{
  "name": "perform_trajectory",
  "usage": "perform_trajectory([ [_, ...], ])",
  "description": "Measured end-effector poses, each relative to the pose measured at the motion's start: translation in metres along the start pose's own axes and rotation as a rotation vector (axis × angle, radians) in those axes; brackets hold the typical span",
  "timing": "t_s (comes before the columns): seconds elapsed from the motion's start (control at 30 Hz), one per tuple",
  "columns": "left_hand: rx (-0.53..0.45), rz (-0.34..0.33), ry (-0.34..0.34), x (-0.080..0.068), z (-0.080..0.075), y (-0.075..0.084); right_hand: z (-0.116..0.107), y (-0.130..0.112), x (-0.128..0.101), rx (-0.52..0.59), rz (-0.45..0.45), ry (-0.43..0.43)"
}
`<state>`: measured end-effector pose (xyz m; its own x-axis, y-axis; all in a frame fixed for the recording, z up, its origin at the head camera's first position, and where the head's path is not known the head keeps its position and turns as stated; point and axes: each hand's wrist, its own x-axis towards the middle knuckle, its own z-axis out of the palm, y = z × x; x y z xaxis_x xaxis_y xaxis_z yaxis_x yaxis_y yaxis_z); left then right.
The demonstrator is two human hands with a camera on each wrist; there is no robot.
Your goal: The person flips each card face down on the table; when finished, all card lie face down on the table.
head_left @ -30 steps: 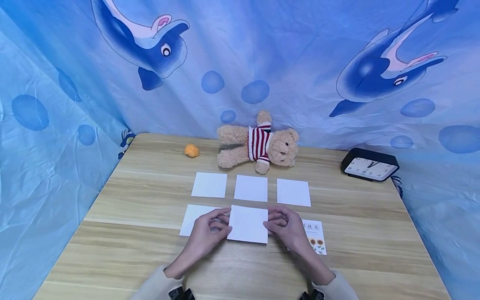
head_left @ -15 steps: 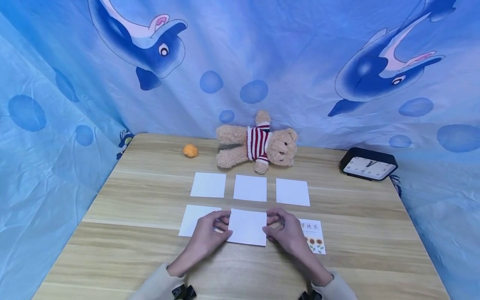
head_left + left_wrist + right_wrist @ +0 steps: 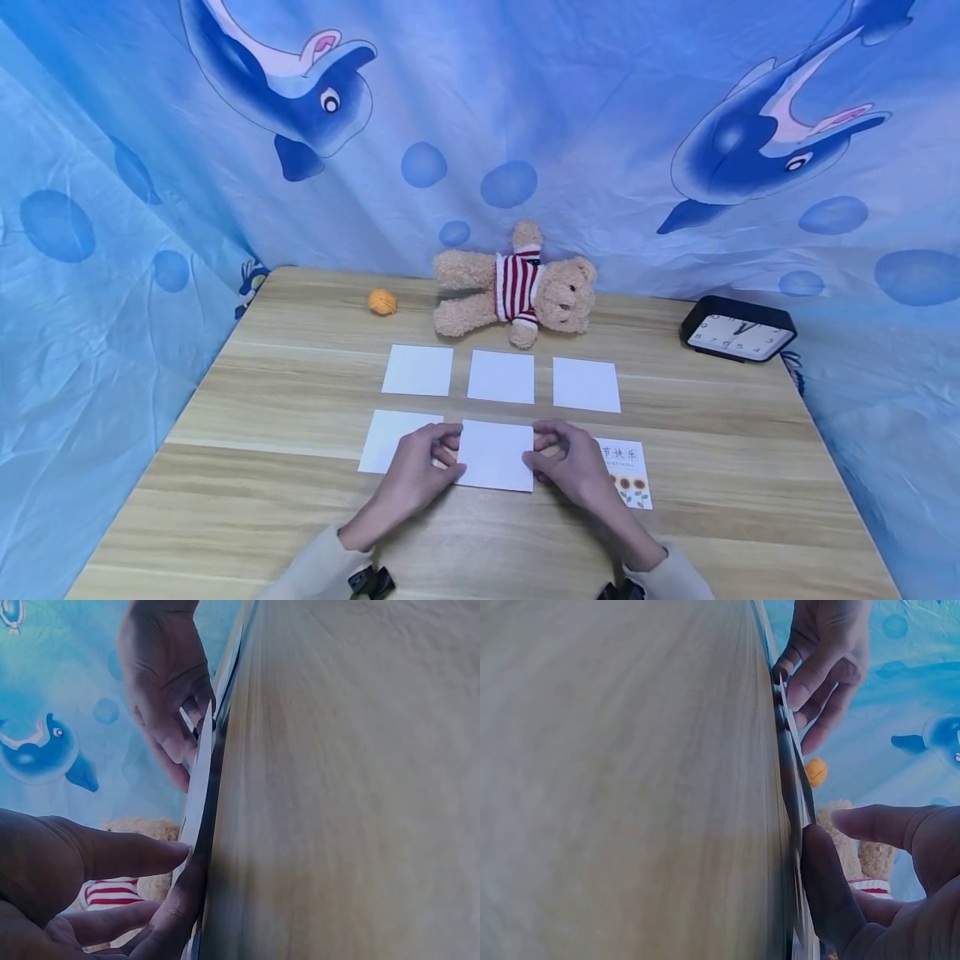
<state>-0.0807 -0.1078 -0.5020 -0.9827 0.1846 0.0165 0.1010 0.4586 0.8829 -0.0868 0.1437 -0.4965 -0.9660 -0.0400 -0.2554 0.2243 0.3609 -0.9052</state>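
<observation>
Left hand (image 3: 82, 892) filling lower left corner, thumb and fingertips pinching near edge of white card (image 3: 201, 787). Card showing edge-on, lying just above wooden tabletop (image 3: 345, 780), which is taking up right side. Right hand (image 3: 169, 682) gripping card's far edge at top, fingers curling over it. Teddy bear in red-striped shirt (image 3: 124, 889) peeking behind fingers. Dolphin-print blue cloth (image 3: 52, 742) hanging beyond.

The right hand (image 3: 573, 473) covers the left part of a sunflower card (image 3: 628, 475), whose printed characters are too small to read. The left hand (image 3: 417, 477) hides one corner of a white card (image 3: 390, 440).
</observation>
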Motion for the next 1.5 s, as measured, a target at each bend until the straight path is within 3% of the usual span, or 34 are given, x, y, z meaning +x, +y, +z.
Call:
perform_trajectory([
  [0.27,0.027,0.014,0.01,0.001,0.0,0.001,0.001,0.001,0.0,-0.034,0.006,-0.006],
  [0.63,0.116,0.007,0.07,-0.002,-0.001,0.006,-0.005,0.002,-0.005,0.04,0.014,-0.002],
  [0.8,0.079,0.032,0.073,-0.004,0.0,0.012,-0.012,0.002,-0.008,0.049,0.008,-0.002],
  [1.03,-0.021,0.119,0.013,-0.005,0.012,0.016,-0.028,0.006,-0.014,0.051,0.002,0.029],
  [1.23,-0.1,0.199,-0.082,-0.002,0.03,0.019,-0.046,0.014,-0.021,0.09,0.066,0.069],
  [1.5,-0.18,0.183,-0.217,-0.001,0.058,0.027,-0.075,0.028,-0.031,0.071,0.059,0.119],
])
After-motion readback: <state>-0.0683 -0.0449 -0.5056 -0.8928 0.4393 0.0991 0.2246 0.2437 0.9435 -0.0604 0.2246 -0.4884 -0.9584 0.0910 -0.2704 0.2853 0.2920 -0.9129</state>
